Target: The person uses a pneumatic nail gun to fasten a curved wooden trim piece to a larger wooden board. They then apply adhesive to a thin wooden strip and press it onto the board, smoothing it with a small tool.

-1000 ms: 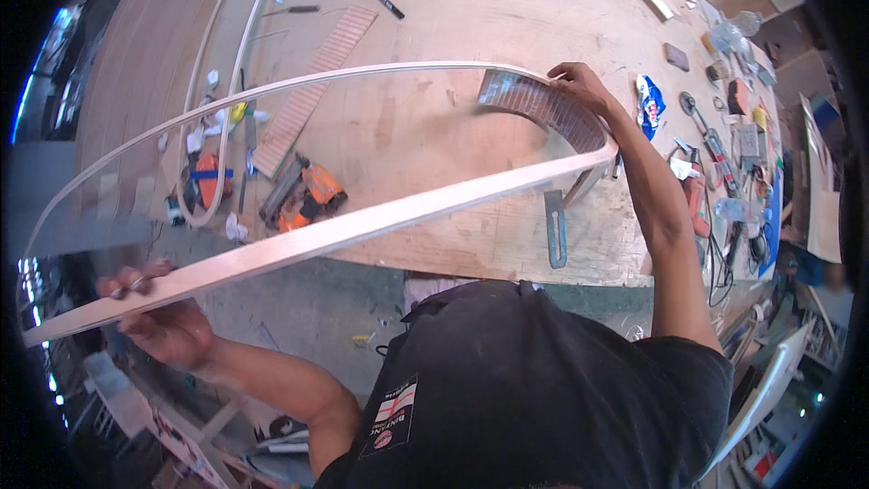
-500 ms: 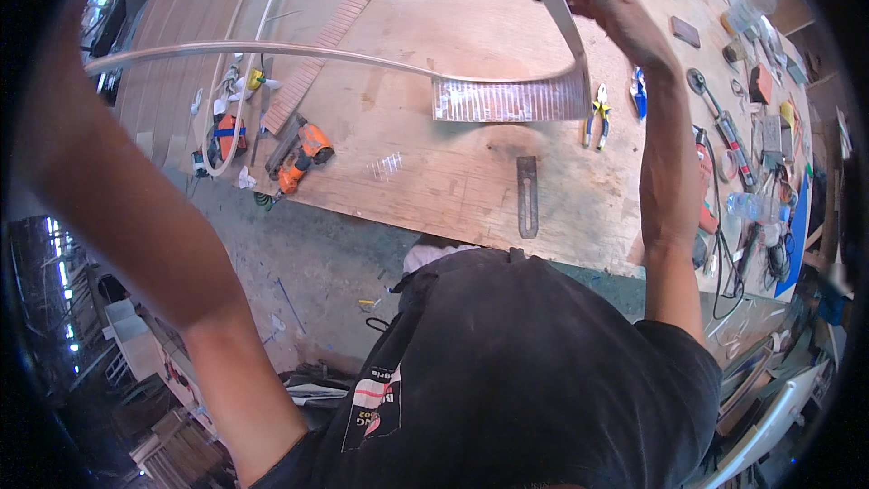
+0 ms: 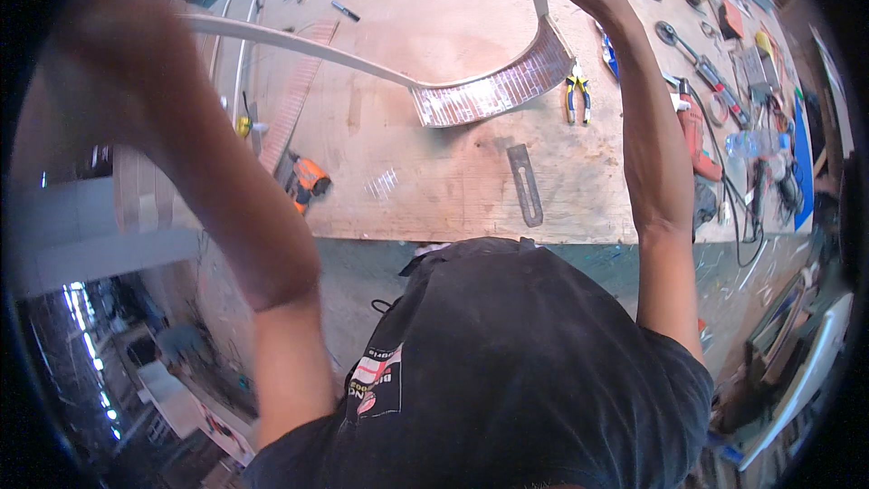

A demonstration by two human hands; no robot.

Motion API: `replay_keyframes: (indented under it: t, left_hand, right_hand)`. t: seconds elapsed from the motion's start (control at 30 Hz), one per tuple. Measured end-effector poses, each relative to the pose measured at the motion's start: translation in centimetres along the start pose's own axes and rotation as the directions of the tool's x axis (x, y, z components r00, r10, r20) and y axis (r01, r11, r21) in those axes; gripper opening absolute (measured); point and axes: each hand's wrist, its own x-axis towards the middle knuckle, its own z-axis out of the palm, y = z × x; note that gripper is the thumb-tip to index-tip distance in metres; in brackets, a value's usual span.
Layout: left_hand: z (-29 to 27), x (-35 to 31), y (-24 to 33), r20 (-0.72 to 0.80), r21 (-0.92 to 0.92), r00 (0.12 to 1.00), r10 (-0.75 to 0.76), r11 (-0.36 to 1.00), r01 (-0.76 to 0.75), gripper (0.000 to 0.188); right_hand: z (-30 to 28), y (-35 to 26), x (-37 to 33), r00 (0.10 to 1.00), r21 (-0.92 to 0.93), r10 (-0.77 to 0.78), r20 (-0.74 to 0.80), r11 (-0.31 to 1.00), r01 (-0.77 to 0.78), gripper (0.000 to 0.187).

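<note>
bare wood at the front of the bench (image 3: 444, 186) gives a low lane between the orange power tool (image 3: 312, 177) and the slotted metal bar (image 3: 519, 161). the curved strip (image 3: 489, 91) bars a straight reach farther back; behind its bend lies open surface, reaching left to the marker (image 3: 345, 11). pliers (image 3: 577, 81) narrow the way just beside the bend's right end. the left arm (image 3: 226, 199) blocks the left; past the right arm (image 3: 647, 136), a red power tool (image 3: 697, 136) and clear bottle (image 3: 756, 143) crowd passage.
</note>
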Motion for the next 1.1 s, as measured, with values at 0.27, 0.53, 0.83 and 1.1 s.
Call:
replay_keyframes:
  t: [0.27, 0.53, 0.83, 1.1]
  left_hand:
    - [0.1, -16.1, 2.0, 0.237, -0.423, 0.548, -0.802, 0.422, 0.802, 0.064]
    - [-0.7, -15.9, 4.4, 0.618, -0.526, 0.431, -0.657, 0.062, 0.848, 0.057]
    - [-4.9, -12.2, 9.2, 0.537, -0.415, 0.444, -0.717, 0.233, 0.879, 0.056]
    - [-5.9, -13.3, 9.5, 0.407, -0.329, 0.386, -0.828, 0.261, 0.908, 0.056]
  right_hand:
    - [-0.5, 1.6, 0.2, 0.987, 0.247, 0.134, 0.090, 0.957, -0.153, 0.022]
    - [-0.7, 1.5, -0.1, 0.982, 0.289, 0.182, 0.058, 0.938, -0.191, 0.023]
    - [2.3, -0.3, 0.3, 0.972, 0.272, 0.174, 0.156, 0.939, -0.212, 0.023]
    - [3.7, 0.6, -0.2, 0.980, 0.056, 0.124, 0.153, 0.989, -0.134, 0.046]
